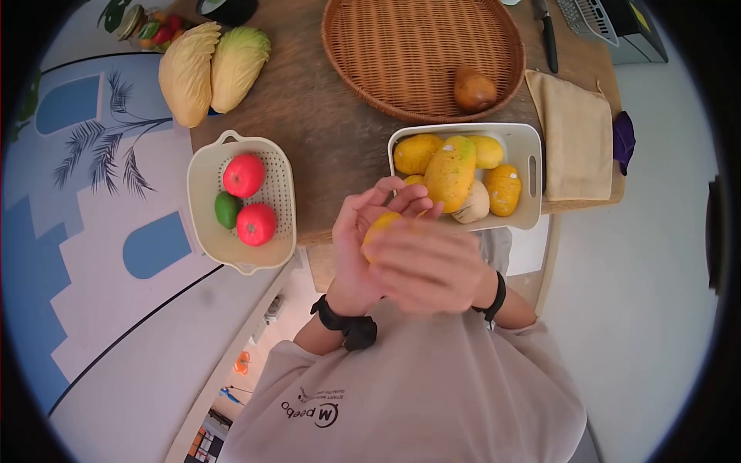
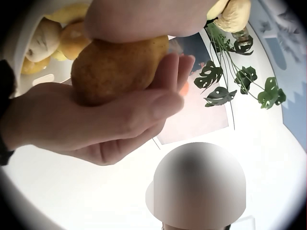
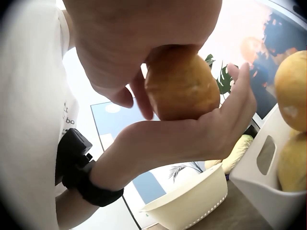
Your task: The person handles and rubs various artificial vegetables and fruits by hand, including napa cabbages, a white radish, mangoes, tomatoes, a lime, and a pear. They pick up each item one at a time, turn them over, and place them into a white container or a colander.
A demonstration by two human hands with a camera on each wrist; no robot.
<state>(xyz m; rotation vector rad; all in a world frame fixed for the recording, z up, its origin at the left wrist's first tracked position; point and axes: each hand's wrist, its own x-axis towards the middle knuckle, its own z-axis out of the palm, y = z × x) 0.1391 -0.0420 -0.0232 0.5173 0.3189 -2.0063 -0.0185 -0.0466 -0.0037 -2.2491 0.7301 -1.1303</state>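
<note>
Between the two hands is a rounded yellow-orange fruit. In the head view my left hand cups one side, with its fingers bent around it. My right hand, blurred in the head view, covers the other side and grips the fruit, hiding much of it. Both hands are in front of a white basket, which holds several yellow fruits and a pale round one. A large speckled yellow fruit lies on top there.
At left, a cream basket holds two red fruits and a green one. A wicker tray with a brown fruit is at the back. Cabbages lie back left; a cloth bag and a knife lie right.
</note>
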